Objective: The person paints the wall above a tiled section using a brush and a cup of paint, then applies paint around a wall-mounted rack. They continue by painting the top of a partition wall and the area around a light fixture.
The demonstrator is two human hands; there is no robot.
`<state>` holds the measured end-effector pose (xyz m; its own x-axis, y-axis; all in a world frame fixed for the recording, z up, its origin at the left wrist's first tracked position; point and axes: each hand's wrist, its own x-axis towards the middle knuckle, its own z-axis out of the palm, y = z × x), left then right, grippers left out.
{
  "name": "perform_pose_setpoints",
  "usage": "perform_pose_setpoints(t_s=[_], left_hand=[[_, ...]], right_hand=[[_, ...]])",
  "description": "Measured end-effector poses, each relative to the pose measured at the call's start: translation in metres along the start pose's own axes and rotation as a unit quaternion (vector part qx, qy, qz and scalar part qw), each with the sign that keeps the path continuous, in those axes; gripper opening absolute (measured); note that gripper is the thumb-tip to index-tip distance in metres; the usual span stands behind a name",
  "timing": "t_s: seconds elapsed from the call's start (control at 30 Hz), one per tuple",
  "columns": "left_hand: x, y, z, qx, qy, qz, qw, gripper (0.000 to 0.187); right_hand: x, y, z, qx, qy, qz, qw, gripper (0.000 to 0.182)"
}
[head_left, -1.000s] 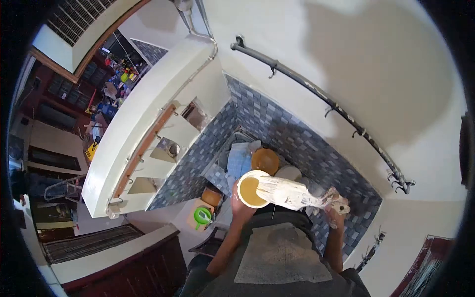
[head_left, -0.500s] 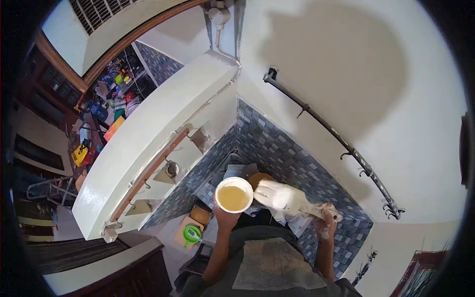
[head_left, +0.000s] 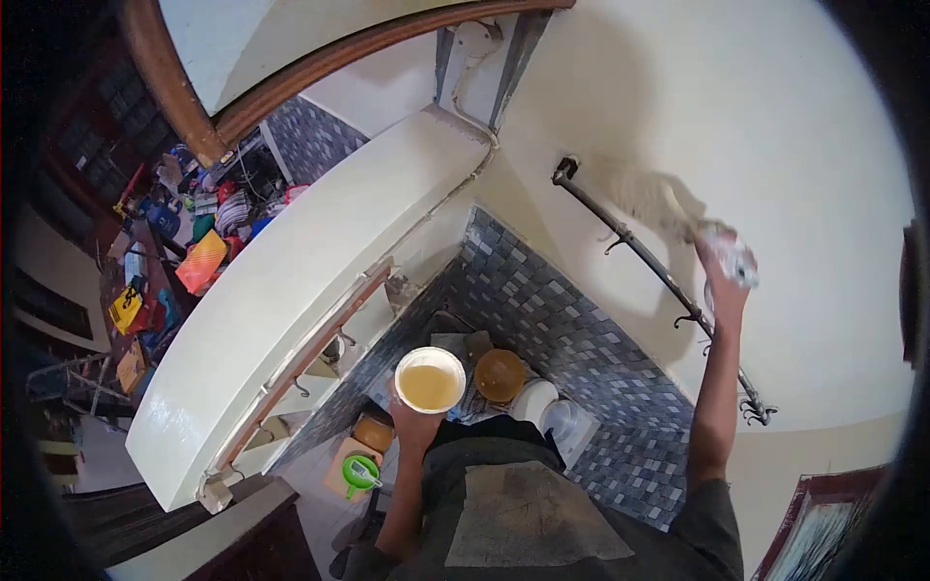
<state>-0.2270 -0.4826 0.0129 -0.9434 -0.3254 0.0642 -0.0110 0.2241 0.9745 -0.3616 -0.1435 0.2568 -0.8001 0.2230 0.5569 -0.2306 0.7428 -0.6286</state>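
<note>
A small white tub of tan paint sits in my left hand, whose fingers wrap around its outside below the rim. My right hand, spotted with white, is raised to the pale wall and closed on the handle of a wide paint brush. Motion blurs the brush, and its bristles lie over the wall just above the dark hook rail. The brush's shadow falls close beside it.
A curved white ledge runs along my left, with a brown hook rail under it. Dark mosaic tiles cover the lower walls. Below me are a brown basin, a white bucket and a green bowl. Clutter lies beyond the ledge.
My right hand has swung the brush up from beside the tub to the wall above the hook rail. The tub has shifted slightly left in view, and the camera view has turned.
</note>
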Motion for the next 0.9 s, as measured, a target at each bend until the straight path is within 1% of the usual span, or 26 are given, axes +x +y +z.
perform_pose_setpoints(t_s=[0.1, 0.2, 0.23, 0.27, 0.33, 0.37, 0.47, 0.53, 0.63, 0.67, 0.73, 0.83, 0.9], left_hand=[[0.008, 0.001, -0.004, -0.010, -0.021, 0.004, 1.000, 0.066], [0.007, -0.009, -0.009, -0.033, -0.032, -0.015, 0.999, 0.067], [0.008, -0.009, -0.009, -0.049, -0.032, -0.023, 0.998, 0.068], [0.009, -0.010, -0.010, -0.064, -0.031, -0.030, 0.997, 0.068], [0.011, -0.010, -0.013, -0.046, -0.037, -0.028, 0.998, 0.070], [0.012, -0.010, -0.015, -0.036, -0.041, -0.028, 0.998, 0.071], [0.019, -0.013, -0.019, 0.001, -0.049, 0.011, 0.999, 0.072], [0.023, -0.013, -0.024, -0.034, -0.049, -0.014, 0.998, 0.071], [0.027, -0.020, -0.029, -0.069, -0.042, -0.043, 0.996, 0.072], [0.027, -0.022, -0.030, -0.077, -0.040, -0.050, 0.995, 0.072], [0.030, -0.019, -0.034, -0.070, -0.028, -0.029, 0.997, 0.072], [0.033, -0.020, -0.038, -0.070, -0.030, -0.018, 0.997, 0.073], [0.034, -0.020, -0.040, -0.074, -0.034, -0.020, 0.997, 0.073]], right_hand=[[0.040, -0.037, 0.018, -0.042, -0.108, -0.060, 0.991, 0.023], [0.063, -0.024, 0.042, 0.016, -0.156, -0.079, 0.984, 0.020], [0.071, -0.014, 0.047, 0.003, -0.183, -0.104, 0.977, 0.019], [0.075, -0.010, 0.049, 0.003, -0.191, -0.106, 0.976, 0.019], [0.083, -0.008, 0.055, 0.003, -0.208, -0.108, 0.972, 0.020], [0.085, -0.006, 0.057, -0.001, -0.212, -0.116, 0.970, 0.019], [0.087, 0.002, 0.055, -0.019, -0.223, -0.123, 0.967, 0.019], [0.083, 0.005, 0.048, -0.040, -0.233, -0.110, 0.965, 0.020], [0.078, -0.003, 0.042, -0.071, -0.240, -0.065, 0.966, 0.020], [0.079, -0.004, 0.043, -0.071, -0.240, -0.073, 0.965, 0.020], [0.082, -0.004, 0.045, -0.070, -0.236, -0.087, 0.965, 0.020], [0.078, -0.023, 0.058, -0.067, -0.191, -0.149, 0.968, 0.020], [0.076, -0.024, 0.059, -0.067, -0.199, -0.141, 0.967, 0.020]])
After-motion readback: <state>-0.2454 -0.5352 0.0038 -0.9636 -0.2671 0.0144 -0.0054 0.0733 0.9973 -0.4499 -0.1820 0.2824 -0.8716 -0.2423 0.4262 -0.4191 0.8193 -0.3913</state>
